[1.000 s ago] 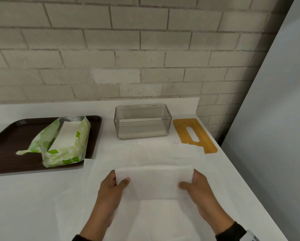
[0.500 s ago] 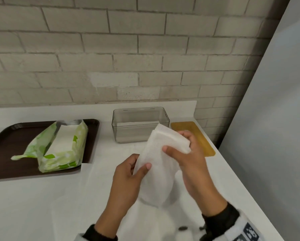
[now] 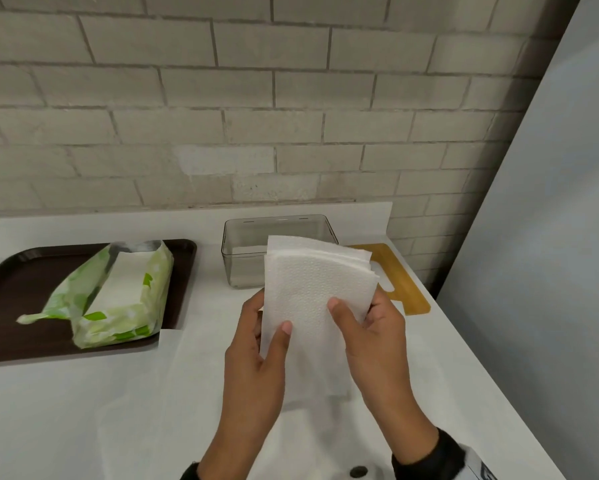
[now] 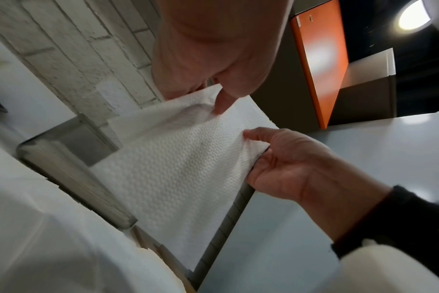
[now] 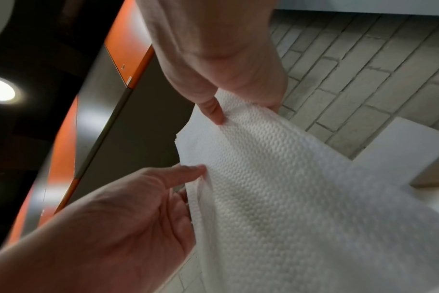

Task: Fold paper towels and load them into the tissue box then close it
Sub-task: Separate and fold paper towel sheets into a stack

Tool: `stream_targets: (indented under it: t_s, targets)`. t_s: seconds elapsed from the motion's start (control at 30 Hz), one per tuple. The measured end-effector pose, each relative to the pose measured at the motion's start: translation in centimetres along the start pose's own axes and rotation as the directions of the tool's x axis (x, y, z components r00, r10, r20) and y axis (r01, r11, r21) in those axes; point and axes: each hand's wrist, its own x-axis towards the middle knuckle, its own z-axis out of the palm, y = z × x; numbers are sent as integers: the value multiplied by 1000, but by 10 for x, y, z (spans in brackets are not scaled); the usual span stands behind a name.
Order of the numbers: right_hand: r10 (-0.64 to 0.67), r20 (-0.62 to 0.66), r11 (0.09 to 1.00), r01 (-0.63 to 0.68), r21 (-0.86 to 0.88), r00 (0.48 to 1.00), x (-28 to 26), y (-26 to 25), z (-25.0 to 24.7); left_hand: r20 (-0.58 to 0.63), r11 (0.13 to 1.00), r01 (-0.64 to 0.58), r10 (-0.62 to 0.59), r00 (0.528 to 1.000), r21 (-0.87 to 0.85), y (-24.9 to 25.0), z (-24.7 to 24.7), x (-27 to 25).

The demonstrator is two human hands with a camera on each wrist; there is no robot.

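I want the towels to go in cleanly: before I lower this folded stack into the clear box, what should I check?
1. Grip: left hand and right hand both pinch the folded paper towels: ok.
2. Edges squared: the upper layers are fanned out of line: not ok.
3. Tissue box open on top: ok.
4. Bamboo lid off, lying flat to the right of the box: ok.
5. Stack fits the box: cannot tell.
6. Box free of other contents: cannot tell, the stack hides part of it.
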Motion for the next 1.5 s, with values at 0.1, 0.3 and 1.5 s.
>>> stream_targets:
  t_s: [0.1,0.3,1.5]
  targets:
    - [-44,9,999,44,-28,999,-2,0,0,-15,998,-39,38,999,-55,5,5,-4]
    - [8,52,999,-6,-41,999,-8,11,1,-55,998,27,-30,998,-55,-6,7,-6]
    - [410,116,910,-397,-117,905,-11,62,-37,-157,927,362,-374,914,-99,-59,-59,-6]
